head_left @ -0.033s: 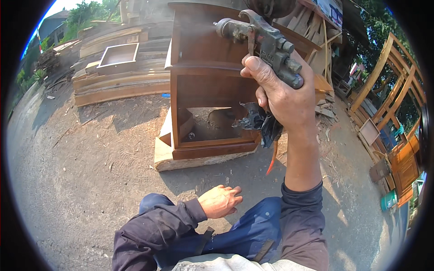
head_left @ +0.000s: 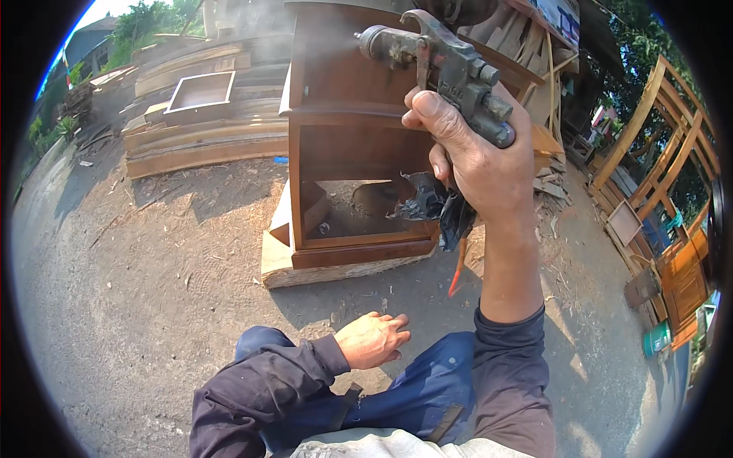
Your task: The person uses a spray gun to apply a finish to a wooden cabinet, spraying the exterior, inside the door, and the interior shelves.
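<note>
A spray gun is gripped in the right hand before the cabinet's upper part, with mist leaving its nozzle.
Its handle is wrapped by tightly curled fingers, the thumb laid alongside, presumably so that the trigger can be squeezed while the nozzle is pointed leftward; black wrapping and an orange-red hose hang below. The left hand is held above the legs, probably clear of the mist, its fingers loosely bent and nothing seen in them. The cabinet is carried on a wooden block, whose left corner juts past the cabinet's lower left corner, likely to raise it off the ground. Behind, planks are stacked, a white-rimmed panel resting toward their top edge.
</note>
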Available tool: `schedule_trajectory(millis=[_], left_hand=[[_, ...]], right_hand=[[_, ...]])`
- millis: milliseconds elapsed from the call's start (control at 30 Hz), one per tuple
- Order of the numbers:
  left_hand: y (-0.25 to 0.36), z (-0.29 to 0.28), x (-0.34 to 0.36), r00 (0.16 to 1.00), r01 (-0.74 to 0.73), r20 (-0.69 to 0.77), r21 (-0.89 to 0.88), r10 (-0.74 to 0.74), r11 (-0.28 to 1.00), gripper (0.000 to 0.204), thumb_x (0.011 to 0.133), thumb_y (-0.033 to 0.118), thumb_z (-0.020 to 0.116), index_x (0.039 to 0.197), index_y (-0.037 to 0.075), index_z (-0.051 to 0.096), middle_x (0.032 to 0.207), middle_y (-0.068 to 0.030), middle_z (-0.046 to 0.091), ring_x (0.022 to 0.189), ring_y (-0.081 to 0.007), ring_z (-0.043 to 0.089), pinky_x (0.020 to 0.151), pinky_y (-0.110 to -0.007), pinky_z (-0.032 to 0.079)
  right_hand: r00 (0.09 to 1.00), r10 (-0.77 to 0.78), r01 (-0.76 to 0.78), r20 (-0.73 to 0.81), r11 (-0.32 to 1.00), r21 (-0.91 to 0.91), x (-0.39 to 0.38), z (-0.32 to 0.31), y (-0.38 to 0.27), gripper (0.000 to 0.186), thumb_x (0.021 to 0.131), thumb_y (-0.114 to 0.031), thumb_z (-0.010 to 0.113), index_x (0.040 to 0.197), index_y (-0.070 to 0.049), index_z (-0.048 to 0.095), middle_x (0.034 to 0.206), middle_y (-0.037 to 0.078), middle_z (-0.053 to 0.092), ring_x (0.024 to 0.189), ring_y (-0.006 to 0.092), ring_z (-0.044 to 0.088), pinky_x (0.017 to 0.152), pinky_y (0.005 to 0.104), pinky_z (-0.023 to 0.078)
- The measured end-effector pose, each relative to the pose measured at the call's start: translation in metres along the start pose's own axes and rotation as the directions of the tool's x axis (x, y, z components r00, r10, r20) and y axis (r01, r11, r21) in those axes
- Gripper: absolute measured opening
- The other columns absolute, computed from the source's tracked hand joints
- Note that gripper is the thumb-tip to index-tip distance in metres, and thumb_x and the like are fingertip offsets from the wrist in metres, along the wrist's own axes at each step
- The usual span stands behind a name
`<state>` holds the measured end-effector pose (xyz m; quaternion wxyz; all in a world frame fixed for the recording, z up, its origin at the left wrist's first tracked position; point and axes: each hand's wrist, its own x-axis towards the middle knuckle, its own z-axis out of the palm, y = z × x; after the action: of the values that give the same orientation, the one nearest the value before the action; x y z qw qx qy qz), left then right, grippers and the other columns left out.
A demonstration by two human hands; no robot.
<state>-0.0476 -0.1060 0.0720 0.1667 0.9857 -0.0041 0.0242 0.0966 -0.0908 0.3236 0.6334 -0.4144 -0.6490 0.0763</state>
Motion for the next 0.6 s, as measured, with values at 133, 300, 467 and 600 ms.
schedule_trajectory(millis=[133, 300, 467, 600], left_hand=[[0.004, -0.006, -0.001, 1.000, -0.011, -0.004, -0.001, 0.011, 1.000, 0.036, 0.094, 0.029, 0.072, 0.117, 0.002, 0.063, 0.125, -0.0141, 0.056, 0.109, -0.0281, 0.065, 0.094, -0.045, 0.054], [0.000, -0.002, -0.002, 1.000, -0.004, 0.008, 0.010, 0.004, 1.000, 0.036, 0.094, 0.030, 0.072, 0.117, 0.004, 0.063, 0.123, -0.0134, 0.055, 0.109, -0.0277, 0.064, 0.093, -0.045, 0.054], [0.002, -0.002, 0.001, 1.000, -0.008, 0.015, 0.010, 0.008, 1.000, 0.036, 0.093, 0.031, 0.073, 0.115, 0.005, 0.064, 0.122, -0.0127, 0.055, 0.108, -0.0272, 0.065, 0.092, -0.045, 0.053], [0.002, -0.004, -0.001, 0.999, 0.016, 0.031, 0.009, -0.016, 1.000, 0.035, 0.092, 0.031, 0.074, 0.114, 0.005, 0.065, 0.119, -0.0114, 0.056, 0.107, -0.0270, 0.065, 0.090, -0.045, 0.053]], right_hand=[[0.998, -0.041, 0.043, -0.044, 0.998, 0.040, 0.004, 0.003, -0.002, 0.028, 0.093, -0.021, 0.080, 0.113, -0.004, 0.073, 0.093, 0.006, 0.073, 0.073, 0.0123, 0.068, 0.047, 0.0221, 0.044], [0.994, -0.104, 0.100, -0.035, 0.990, -0.097, 0.000, 0.002, 0.010, 0.032, 0.094, -0.025, 0.081, 0.115, -0.005, 0.070, 0.083, -0.001, 0.070, 0.073, 0.0064, 0.064, 0.068, 0.0221, 0.051], [0.986, 0.120, -0.110, 0.116, 0.990, -0.091, -0.034, -0.005, 0.030, 0.041, 0.095, -0.022, 0.079, 0.130, -0.006, 0.065, 0.097, 0.001, 0.071, 0.086, 0.0082, 0.064, 0.077, 0.0251, 0.053], [0.947, 0.260, -0.243, 0.190, 0.964, -0.107, -0.065, -0.010, 0.046, 0.045, 0.095, -0.020, 0.078, 0.134, -0.005, 0.062, 0.096, 0.004, 0.071, 0.085, 0.0114, 0.066, 0.077, 0.0271, 0.053]])
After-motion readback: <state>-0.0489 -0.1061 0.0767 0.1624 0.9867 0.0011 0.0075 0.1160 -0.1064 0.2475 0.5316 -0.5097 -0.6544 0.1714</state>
